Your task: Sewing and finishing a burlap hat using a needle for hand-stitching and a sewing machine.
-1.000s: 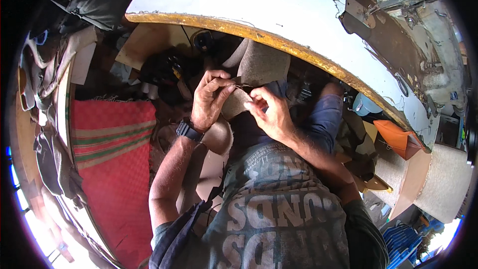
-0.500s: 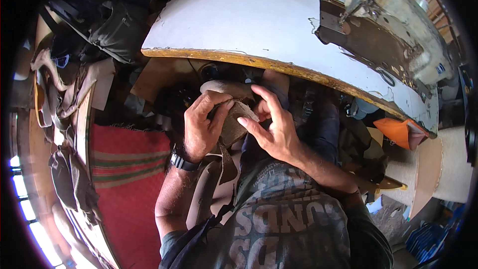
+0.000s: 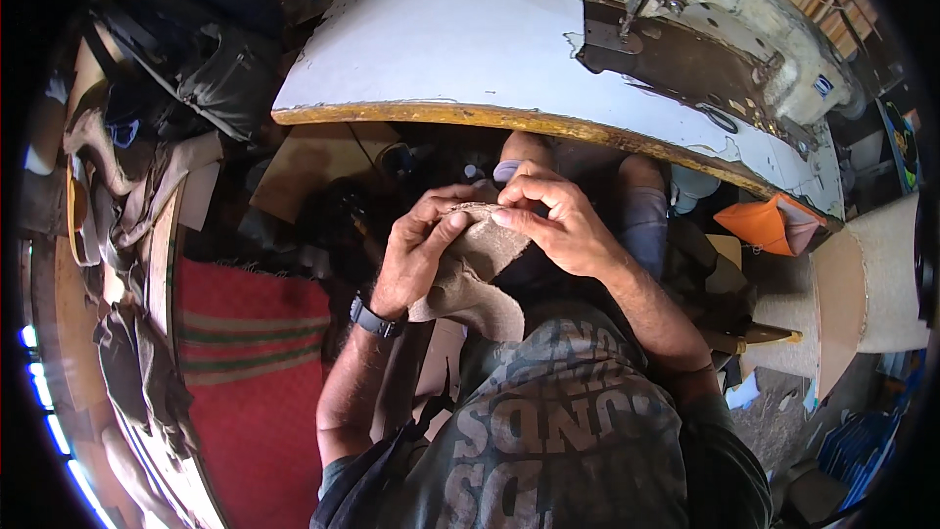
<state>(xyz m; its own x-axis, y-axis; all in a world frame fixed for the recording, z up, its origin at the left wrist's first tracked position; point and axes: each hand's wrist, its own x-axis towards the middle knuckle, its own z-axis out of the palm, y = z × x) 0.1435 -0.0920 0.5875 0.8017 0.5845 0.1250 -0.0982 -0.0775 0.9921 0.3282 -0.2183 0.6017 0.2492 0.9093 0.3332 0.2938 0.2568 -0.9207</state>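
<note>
Hands shifted lower-right since earlier | left hand and right hand both pinch-closed on tan suede piece | below worktable edge

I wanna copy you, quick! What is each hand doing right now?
Left hand: closed, pinching the tan piece of fabric.
Right hand: closed, pinching the same fabric's top edge.

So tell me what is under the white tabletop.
Under the white tabletop both hands, left and right, hold tan cloth above bent knees. The floor beyond is dark clutter, hidden.
</note>
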